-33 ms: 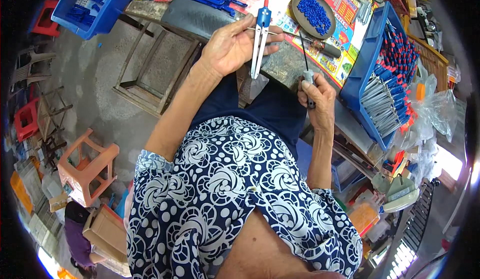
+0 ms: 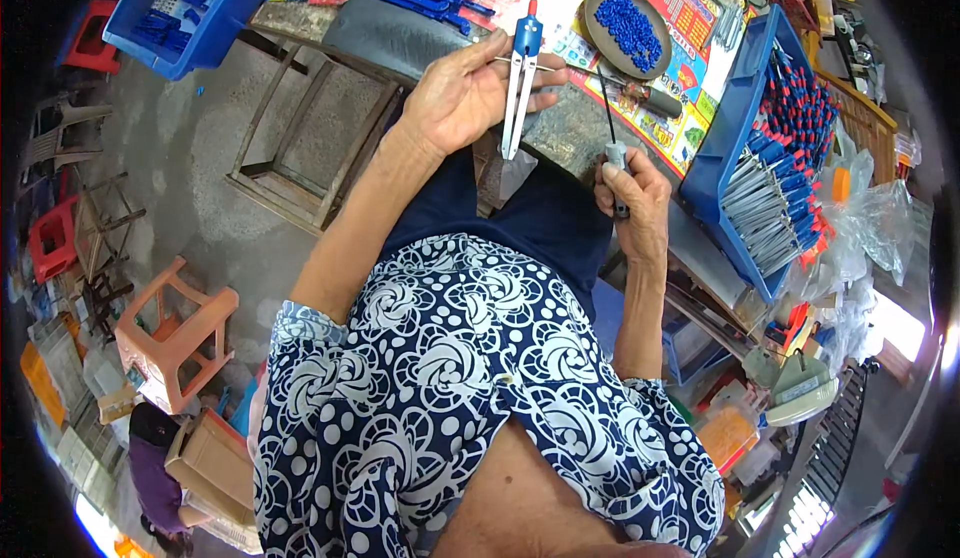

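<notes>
- The metal drawing compass with a blue plastic head lies across the left hand, over the near edge of the grey worktable.
- The round dish of blue beads sits behind it, further in on the table.
- The blue plastic bin of red-tipped metal compasses stands at the table's right edge.
- The thin black-shafted tool stands in the right hand, right of the compass.

Compass: shiny metal legs, blue plastic top. Blue crate: glossy plastic. Shirt: matt cloth.
</notes>
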Tool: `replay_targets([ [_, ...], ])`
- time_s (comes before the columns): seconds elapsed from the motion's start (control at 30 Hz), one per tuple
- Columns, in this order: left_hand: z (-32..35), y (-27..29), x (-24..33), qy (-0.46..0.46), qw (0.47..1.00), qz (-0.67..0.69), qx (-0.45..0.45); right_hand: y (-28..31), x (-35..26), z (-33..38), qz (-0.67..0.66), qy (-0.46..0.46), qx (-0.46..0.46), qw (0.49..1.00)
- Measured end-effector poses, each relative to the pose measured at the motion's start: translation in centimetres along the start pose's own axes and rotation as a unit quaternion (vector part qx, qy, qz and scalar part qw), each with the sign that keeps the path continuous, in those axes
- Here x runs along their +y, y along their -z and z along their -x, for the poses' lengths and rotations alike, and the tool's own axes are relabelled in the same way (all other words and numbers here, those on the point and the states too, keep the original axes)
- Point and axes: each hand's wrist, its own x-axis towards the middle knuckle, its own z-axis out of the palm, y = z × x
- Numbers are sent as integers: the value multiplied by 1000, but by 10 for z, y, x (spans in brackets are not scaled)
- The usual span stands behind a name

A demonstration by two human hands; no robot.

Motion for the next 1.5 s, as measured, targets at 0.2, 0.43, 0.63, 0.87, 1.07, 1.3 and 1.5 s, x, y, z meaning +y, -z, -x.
replay_targets([
  [0.2, -2, 1, -1, -8, 999, -32, 0, -3, 0, 0, 43, 1, 11, 999],
  [0.43, -1, 2, -1, -2, 999, -35, 2, -4, -3, 1, 64, 1, 2, 998],
  [0.63, 0, -1, 0, -7, 999, -47, -1, -6, -4, -3, 89, 5, 2, 996],
  [0.87, 0, -1, 0, -2, 1000, -19, 5, -5, 0, -3, 67, 10, 6, 998],
  [1.07, -6, -2, -1, 4, 1000, 6, 6, -7, -2, -2, 59, 6, 20, 998],
  [1.3, -11, 5, 2, 0, 1000, 10, -20, -5, 1, -4, 65, 20, 8, 998],
  [1.5, -11, 6, 2, -7, 1000, -4, -18, -5, 3, -4, 61, 14, 7, 998],
])
